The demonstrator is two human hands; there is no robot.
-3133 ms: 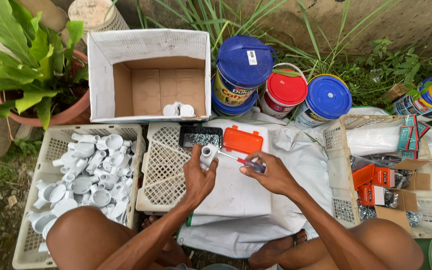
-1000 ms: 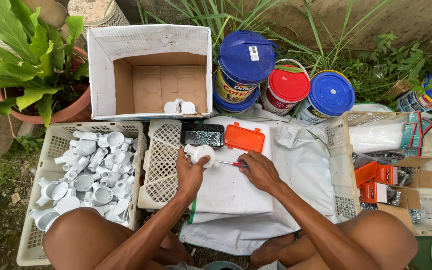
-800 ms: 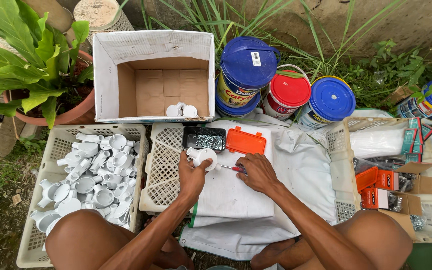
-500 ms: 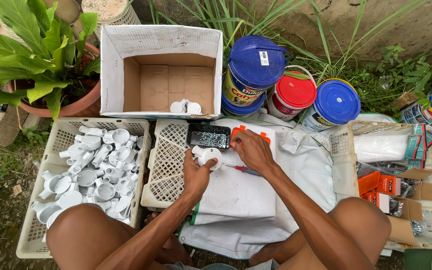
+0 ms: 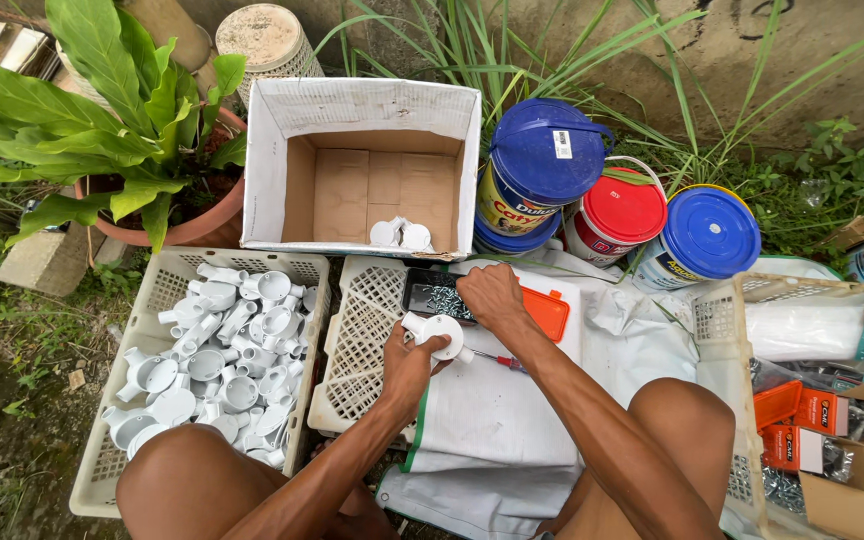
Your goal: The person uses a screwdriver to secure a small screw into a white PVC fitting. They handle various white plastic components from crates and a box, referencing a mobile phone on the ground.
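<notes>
The right hand [image 5: 492, 297] has moved onto the screw tray [image 5: 432, 298].

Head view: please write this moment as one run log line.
left hand: holds white round box | right hand: in screw tray | screwdriver: on sack

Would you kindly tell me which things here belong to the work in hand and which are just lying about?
In use: left hand, white fitting, right hand, screw tray, screwdriver.
Lying about: paint buckets, plant, cardboard box.

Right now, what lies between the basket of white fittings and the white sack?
In the head view, an empty white lattice basket lies between the basket of white fittings and the white sack.
</notes>
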